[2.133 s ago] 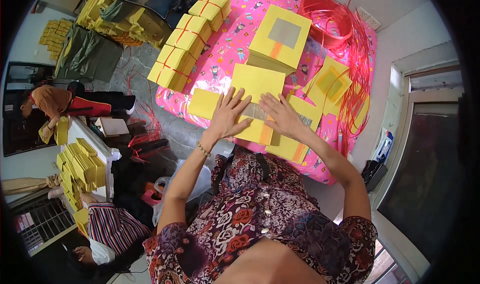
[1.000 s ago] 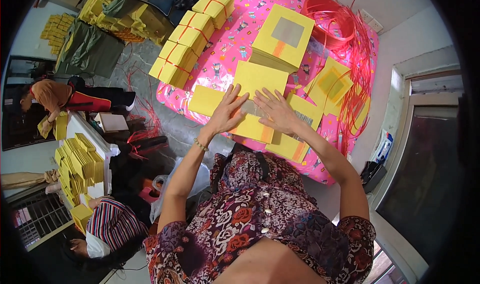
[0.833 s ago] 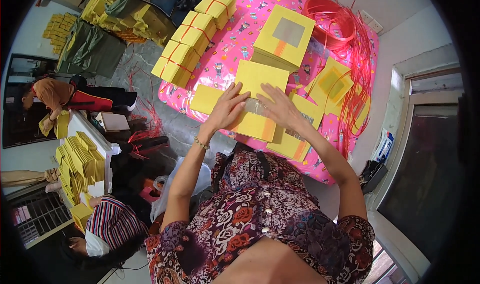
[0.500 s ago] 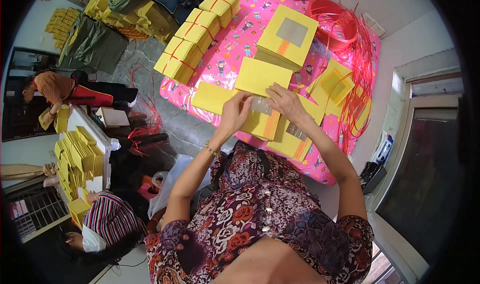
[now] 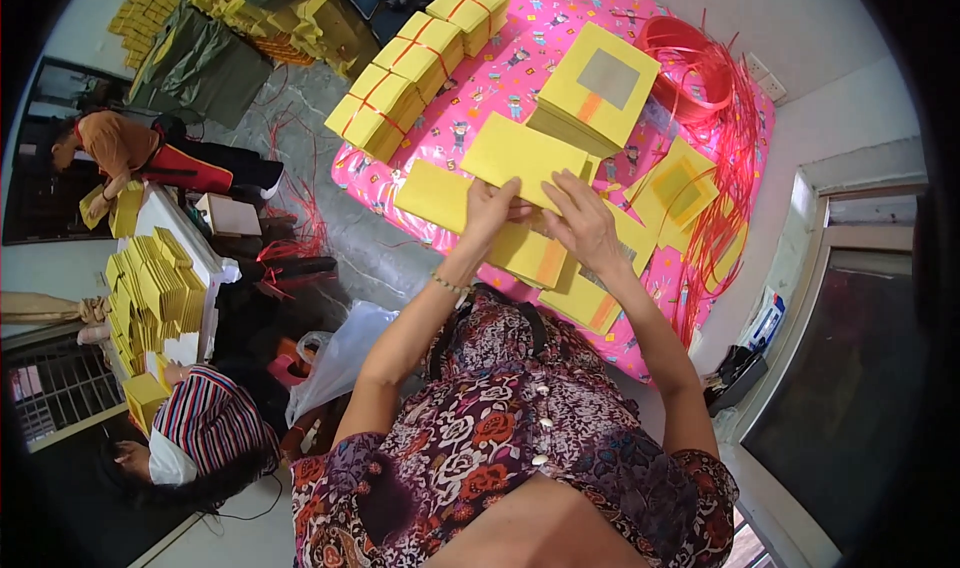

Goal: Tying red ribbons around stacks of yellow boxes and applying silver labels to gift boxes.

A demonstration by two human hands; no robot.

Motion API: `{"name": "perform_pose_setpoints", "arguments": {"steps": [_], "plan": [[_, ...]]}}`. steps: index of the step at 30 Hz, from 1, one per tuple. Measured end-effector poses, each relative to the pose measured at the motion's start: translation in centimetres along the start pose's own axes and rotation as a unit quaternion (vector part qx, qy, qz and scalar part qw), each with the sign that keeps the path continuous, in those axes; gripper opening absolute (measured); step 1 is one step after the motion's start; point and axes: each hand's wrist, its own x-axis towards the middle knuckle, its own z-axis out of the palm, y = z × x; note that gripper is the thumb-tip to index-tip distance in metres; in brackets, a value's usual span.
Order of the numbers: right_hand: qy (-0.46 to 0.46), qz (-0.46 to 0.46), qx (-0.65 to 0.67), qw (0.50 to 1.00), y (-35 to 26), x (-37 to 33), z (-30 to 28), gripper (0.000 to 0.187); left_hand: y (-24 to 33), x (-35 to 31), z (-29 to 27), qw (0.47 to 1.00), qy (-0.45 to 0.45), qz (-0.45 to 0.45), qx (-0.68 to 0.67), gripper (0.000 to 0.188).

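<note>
A: A pink patterned cloth (image 5: 480, 133) covers the surface, strewn with yellow paper and a tangle of red string (image 5: 715, 98) at the far right.

B: And the hands?

A: Both meet at a flat yellow sheet (image 5: 525, 158) raised just above the cloth. The left hand (image 5: 492, 211) pinches its near edge, fingers pressed together; the right hand (image 5: 582, 220) grips beside it, fingers slightly spread over the corner.

B: How best to handle it?

A: I'd judge: keep both grips near the edge, hold the sheet level, and square it against the stacked yellow packs (image 5: 598, 88) behind before pressing. Bundles tied with string (image 5: 385, 103) sit well to the left, clear of the work.
</note>
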Motion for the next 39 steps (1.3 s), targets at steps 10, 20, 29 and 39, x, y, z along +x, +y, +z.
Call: {"name": "perform_pose_setpoints", "arguments": {"steps": [10, 20, 29, 39], "plan": [[-0.046, 0.101, 0.065, 0.992, -0.9, -4.8, 0.8, 0.034, 2.3, 1.1, -13.9, 0.997, 0.07, 0.044, 0.011, 0.029], [-0.066, 0.093, 0.054, 0.992, -0.6, -5.7, 1.0, 0.034, -5.9, 2.6, -18.6, 0.994, 0.08, -0.067, 0.016, 0.024], [-0.062, 0.106, 0.057, 0.991, -0.8, -5.5, 1.0, 0.032, -8.3, 3.8, -18.9, 0.987, 0.11, -0.108, 0.042, 0.023], [-0.064, 0.112, 0.056, 0.99, -0.4, -5.9, 0.9, 0.031, -9.4, 5.1, -17.4, 0.959, 0.227, -0.057, 0.159, 0.027]]}}
